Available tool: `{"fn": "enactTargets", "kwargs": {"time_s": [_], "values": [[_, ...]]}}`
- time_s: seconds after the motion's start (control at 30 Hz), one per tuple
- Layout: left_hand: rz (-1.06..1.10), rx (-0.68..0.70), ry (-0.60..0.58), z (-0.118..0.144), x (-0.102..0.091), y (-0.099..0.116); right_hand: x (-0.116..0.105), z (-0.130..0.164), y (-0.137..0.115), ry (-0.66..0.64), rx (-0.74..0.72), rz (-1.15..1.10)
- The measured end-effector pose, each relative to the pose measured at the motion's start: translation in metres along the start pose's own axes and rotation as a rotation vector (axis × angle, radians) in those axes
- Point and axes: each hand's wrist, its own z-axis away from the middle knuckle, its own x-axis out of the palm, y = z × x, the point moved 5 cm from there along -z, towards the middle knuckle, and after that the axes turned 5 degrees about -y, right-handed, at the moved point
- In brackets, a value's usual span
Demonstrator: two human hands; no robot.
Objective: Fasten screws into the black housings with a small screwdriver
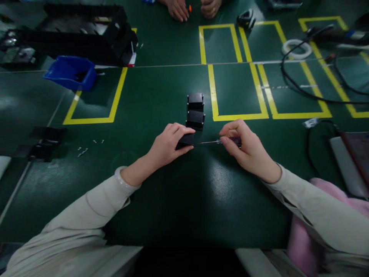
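We clamp our left hand on a small black box mid-tabletop, while our right hand pinches a screwdriver whose tip touches the box, just below two more boxes

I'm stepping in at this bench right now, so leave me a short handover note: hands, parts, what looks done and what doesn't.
Left hand presses a small black part flat on the green table.
Right hand holds a thin screwdriver, its tip at that part's right side.
Two more black parts lie in a row just behind it; whether they are finished cannot be told.
Loose small screws lie at the left.
Another person's hands are at the far edge.
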Motion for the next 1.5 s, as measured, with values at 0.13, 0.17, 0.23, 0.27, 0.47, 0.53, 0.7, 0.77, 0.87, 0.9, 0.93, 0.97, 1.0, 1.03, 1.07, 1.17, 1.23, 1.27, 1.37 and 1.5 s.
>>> {"fn": "enactTargets", "kwargs": {"time_s": [0.13,0.17,0.23,0.27,0.47,0.53,0.7,0.77,0.87,0.9,0.93,0.97,1.0,1.03,1.07,1.17,1.23,1.27,1.37,1.5], "values": [[-0.004,0.001,0.003,-0.0003,-0.0002,-0.0003,-0.0009,0.0006,0.0005,0.054,-0.025,0.06],[-0.006,0.001,0.003,-0.0004,-0.0001,-0.0003,-0.0009,0.0004,0.0005,0.058,-0.029,0.061],[-0.005,0.003,0.007,-0.0004,0.0003,-0.0002,-0.001,-0.0003,0.0003,0.056,-0.033,0.054],[-0.002,0.005,0.009,-0.0004,0.0005,-0.0001,-0.001,-0.0008,0.0003,0.051,-0.032,0.048],[-0.005,0.004,0.006,-0.0004,0.0011,0.0,-0.0008,-0.0021,0.0024,0.033,-0.024,0.025],[-0.006,0.004,0.006,-0.0003,0.0006,-0.0001,-0.0008,-0.0016,0.0052,0.059,-0.005,0.008],[-0.011,0.003,0.012,0.0,-0.0004,0.0004,0.0009,-0.0005,0.0089,0.085,0.021,-0.01],[-0.012,0.001,0.013,0.0001,-0.0003,0.0007,0.0008,-0.0005,0.0082,0.077,0.016,-0.008],[-0.01,0.005,0.012,-0.0001,0.0001,0.0011,0.0004,-0.0004,0.0065,0.052,0.009,0.004],[-0.01,0.006,0.013,-0.0002,0.0002,0.0012,0.0002,-0.0001,0.0061,0.046,0.008,0.003],[-0.009,0.007,0.012,-0.0002,0.0004,0.0013,0.0001,0.0001,0.006,0.043,0.009,0.0],[-0.008,0.006,0.012,-0.0002,0.0005,0.0012,-0.0002,0.0004,0.006,0.044,0.01,-0.004],[-0.007,0.005,0.012,-0.0002,0.0005,0.0011,-0.0005,0.0006,0.0062,0.048,0.012,-0.01],[-0.006,0.004,0.012,-0.0002,0.0006,0.0009,-0.0007,0.0007,0.0065,0.052,0.014,-0.015],[-0.005,0.004,0.013,-0.0002,0.0006,0.0008,-0.0008,0.0007,0.0069,0.055,0.016,-0.019],[-0.006,0.005,0.013,0.0,0.001,0.0,-0.0004,-0.0001,0.0069,0.041,0.016,-0.016],[-0.005,0.007,0.013,0.0002,0.0012,-0.0004,0.0,-0.0009,0.0057,0.024,0.011,-0.001],[-0.003,0.008,0.014,0.0003,0.0013,-0.0005,-0.0001,-0.0011,0.005,0.023,0.007,0.01],[0.001,0.008,0.015,0.0005,0.0012,-0.0004,-0.0006,-0.0013,0.003,0.027,-0.003,0.012],[0.002,0.003,0.013,0.0004,0.0011,-0.0001,0.0006,-0.001,0.0023,0.002,-0.004,0.002]]}}
